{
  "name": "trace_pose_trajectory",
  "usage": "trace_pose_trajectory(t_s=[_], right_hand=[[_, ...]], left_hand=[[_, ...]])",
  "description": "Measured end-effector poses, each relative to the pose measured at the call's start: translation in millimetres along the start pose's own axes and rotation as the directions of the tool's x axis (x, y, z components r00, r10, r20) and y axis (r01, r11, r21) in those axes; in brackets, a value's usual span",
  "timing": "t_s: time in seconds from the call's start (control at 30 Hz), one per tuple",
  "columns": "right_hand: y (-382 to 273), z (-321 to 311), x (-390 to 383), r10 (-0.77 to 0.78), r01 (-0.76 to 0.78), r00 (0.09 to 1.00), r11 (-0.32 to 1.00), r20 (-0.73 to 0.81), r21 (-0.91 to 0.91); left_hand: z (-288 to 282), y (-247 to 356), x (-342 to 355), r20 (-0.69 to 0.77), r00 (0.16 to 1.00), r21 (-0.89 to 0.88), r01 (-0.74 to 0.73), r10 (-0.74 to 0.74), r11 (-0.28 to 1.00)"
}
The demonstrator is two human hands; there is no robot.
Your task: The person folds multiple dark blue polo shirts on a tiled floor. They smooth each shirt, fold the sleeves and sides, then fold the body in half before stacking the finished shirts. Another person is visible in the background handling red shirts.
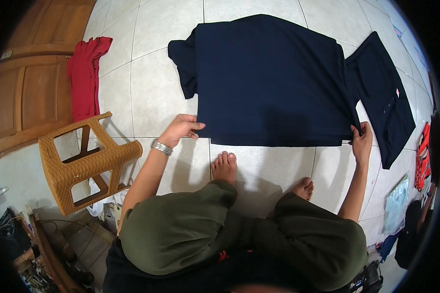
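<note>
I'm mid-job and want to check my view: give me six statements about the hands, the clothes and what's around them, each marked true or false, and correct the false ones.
1. The left hand and the right hand both grip the dark blue shirt. True.
2. The silver watch is on the right wrist. False: it is on the left wrist.
3. The red cloth lies to the left of the dark blue shirt. True.
4. The brown stool is on the right side of the view. False: it is on the left side.
5. A short sleeve sticks out at the dark blue shirt's left side. True.
6. Both bare feet are on the dark blue shirt. False: they are on the tiled floor, nearer the person than the shirt.
</note>
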State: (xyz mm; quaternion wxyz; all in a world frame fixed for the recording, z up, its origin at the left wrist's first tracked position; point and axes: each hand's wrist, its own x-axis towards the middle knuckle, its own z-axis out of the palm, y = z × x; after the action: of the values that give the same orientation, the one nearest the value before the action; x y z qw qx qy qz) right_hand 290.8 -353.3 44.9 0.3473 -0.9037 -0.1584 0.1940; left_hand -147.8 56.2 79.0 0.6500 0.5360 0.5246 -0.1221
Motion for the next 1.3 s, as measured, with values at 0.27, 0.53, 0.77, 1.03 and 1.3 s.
trace_pose_trajectory(t_s=[0.27,0.53,0.77,1.03,1.3], right_hand=[[-5,-7,7,0.022,-0.027,0.981,0.999,0.192,0.022],[-26,-47,12,-0.010,-0.056,0.991,0.874,0.134,0.482],[-22,-48,15,0.174,-0.235,0.966,0.899,0.192,0.371],[-2,-39,13,0.152,-0.248,0.947,0.907,0.284,0.341],[-1,-26,15,0.261,-0.344,0.903,0.914,0.342,0.213]], left_hand=[[21,-42,32,-0.070,0.997,0.175,0.033,-0.021,0.984],[-21,25,-26,0.018,0.984,-0.175,-0.173,0.179,0.969],[-5,5,-38,0.138,0.990,-0.178,0.058,-0.034,0.982],[6,-31,-25,0.146,0.989,-0.392,0.068,-0.011,0.918],[27,-48,-14,0.199,0.957,-0.346,0.271,-0.212,0.898]])
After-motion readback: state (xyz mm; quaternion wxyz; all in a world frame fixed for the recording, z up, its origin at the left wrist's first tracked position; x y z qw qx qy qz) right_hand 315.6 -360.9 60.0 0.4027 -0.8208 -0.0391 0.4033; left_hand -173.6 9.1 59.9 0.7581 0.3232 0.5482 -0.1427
